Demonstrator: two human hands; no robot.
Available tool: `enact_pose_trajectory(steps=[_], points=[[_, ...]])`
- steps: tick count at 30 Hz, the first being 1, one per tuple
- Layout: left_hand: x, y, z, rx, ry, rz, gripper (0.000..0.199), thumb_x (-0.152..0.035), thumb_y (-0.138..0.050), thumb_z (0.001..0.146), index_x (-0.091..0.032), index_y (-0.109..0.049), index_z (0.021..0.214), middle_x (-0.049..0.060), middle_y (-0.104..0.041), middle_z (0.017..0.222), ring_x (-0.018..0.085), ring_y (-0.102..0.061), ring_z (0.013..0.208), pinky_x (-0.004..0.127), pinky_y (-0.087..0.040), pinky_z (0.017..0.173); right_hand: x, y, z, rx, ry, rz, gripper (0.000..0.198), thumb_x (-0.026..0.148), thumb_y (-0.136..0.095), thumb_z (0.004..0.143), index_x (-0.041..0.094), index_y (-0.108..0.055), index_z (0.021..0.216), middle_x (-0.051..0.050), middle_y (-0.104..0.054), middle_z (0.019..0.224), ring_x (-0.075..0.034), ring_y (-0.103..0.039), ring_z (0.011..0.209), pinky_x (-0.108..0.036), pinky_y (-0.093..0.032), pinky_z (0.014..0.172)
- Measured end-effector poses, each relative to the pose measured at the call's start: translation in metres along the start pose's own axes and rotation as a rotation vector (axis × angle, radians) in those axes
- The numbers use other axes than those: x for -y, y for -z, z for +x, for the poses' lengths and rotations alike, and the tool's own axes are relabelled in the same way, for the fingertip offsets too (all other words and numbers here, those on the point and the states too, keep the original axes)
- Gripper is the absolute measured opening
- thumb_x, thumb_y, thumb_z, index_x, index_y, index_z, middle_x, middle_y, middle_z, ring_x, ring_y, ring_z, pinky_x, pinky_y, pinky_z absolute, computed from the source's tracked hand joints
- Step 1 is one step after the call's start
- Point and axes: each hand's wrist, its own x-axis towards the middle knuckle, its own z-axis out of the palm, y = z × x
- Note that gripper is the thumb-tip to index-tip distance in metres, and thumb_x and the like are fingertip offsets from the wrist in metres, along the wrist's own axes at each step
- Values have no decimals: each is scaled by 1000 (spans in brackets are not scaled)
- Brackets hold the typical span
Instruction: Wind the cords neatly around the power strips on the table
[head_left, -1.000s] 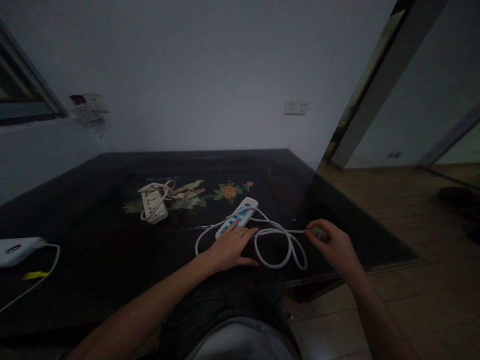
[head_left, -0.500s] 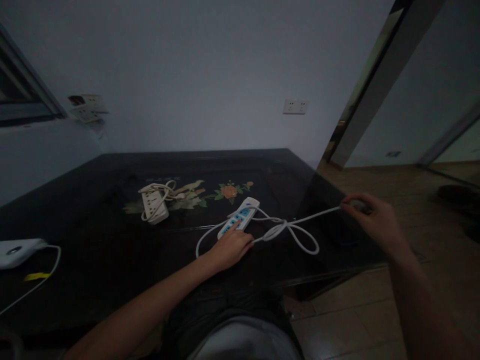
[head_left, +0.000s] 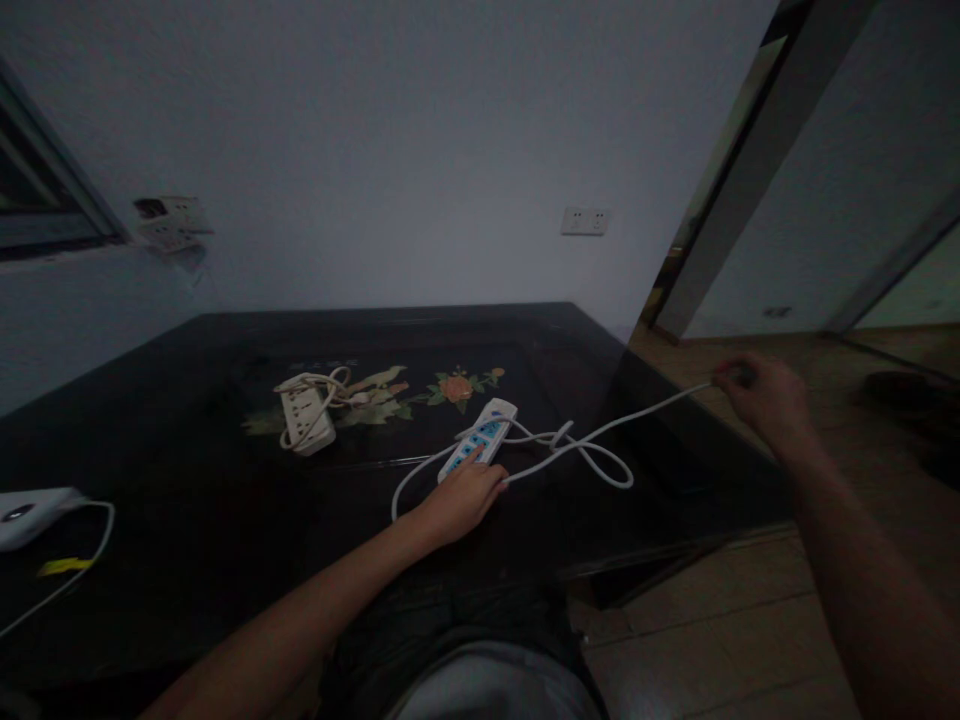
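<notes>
A white power strip with blue socket faces lies at a slant on the dark table. My left hand grips its near end, index finger stretched over the sockets, and the white cord passes by the thumb. From there the cord runs right in a loose loop with a crossing. Out past the table's right edge, my right hand is closed on the cord near its end, holding it raised and fairly straight. Whatever sits inside that palm is hidden.
A second power strip, its cord wrapped round it, lies left on the table's flower picture. At far left are a white device with a thin cord and a yellow tag. Wall sockets are behind the dark table.
My right hand has moved outward to the right and slightly up, pulling more cord along. The bundled loops have loosened and shrunk. My left hand stays on the power strip.
</notes>
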Motion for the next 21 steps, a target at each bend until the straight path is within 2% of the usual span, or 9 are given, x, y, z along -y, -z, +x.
enact_pose_trajectory(steps=[3, 7, 12, 17, 21], points=[[1, -1, 0, -1, 3, 1, 22, -25, -36, 96, -19, -57, 98, 6, -67, 93, 20, -61, 97, 38, -43, 96, -2, -6, 15, 18, 5, -34, 16, 23, -59, 79, 13, -66, 88, -11, -59, 82, -18, -45, 70, -29, -31, 64], [0, 2, 0, 5, -4, 10, 21, -22, -37, 96, -19, -57, 97, 5, -67, 92, 19, -61, 96, 39, -38, 103, -3, -8, 35, 16, -14, -80, 24, 23, -54, 82, 9, -68, 96, -13, -58, 83, -17, -41, 69, -30, -30, 65], [-2, 6, 0, 15, 15, -22, 21, -23, -36, 96, -18, -57, 98, 6, -66, 94, 19, -60, 96, 34, -45, 92, -6, -10, 57, 27, -18, -157, 33, 28, -50, 86, 6, -67, 103, -17, -57, 87, -16, -37, 67, -32, -29, 66], [-1, 3, 0, -5, 0, 11, 23, -23, -36, 96, -17, -58, 96, 7, -67, 92, 20, -61, 96, 37, -40, 100, -10, -27, 71, 65, 2, -169, 33, 25, -48, 87, 4, -68, 101, -18, -58, 88, -13, -36, 62, -32, -29, 63], [-1, 3, 0, 15, -5, 45, 23, -22, -37, 96, -17, -59, 96, 7, -67, 90, 21, -61, 96, 39, -40, 101, -11, -39, 81, 28, 26, -165, 26, 17, -51, 83, 3, -70, 95, -18, -58, 87, -14, -40, 64, -32, -28, 61]])
